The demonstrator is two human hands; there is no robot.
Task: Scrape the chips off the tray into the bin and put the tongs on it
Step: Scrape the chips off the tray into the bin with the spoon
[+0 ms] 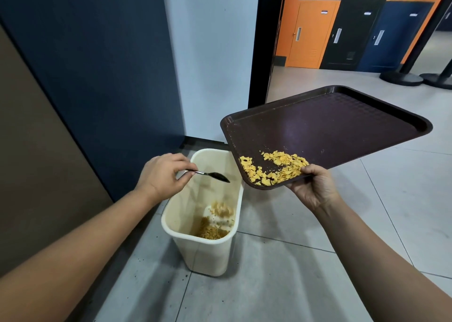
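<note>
Fingers of left hand (pixel 162 174) pinch tongs (pixel 212 174) over bin (pixel 203 255); right hand (pixel 315 187) grips tray (pixel 330 126) w/ chips (pixel 274 168); stanchion bases (pixel 401 78) well behind.

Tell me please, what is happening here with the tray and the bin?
A person is clearing a brown tray over a cream bin on the floor. The right hand holds the tray by its near edge, tilted down toward the bin. The left hand grips dark tongs above the bin's opening. Yellow chips lie heaped in the tray's low corner, not yet scraped off. Some crumbs already lie inside the bin.
</note>
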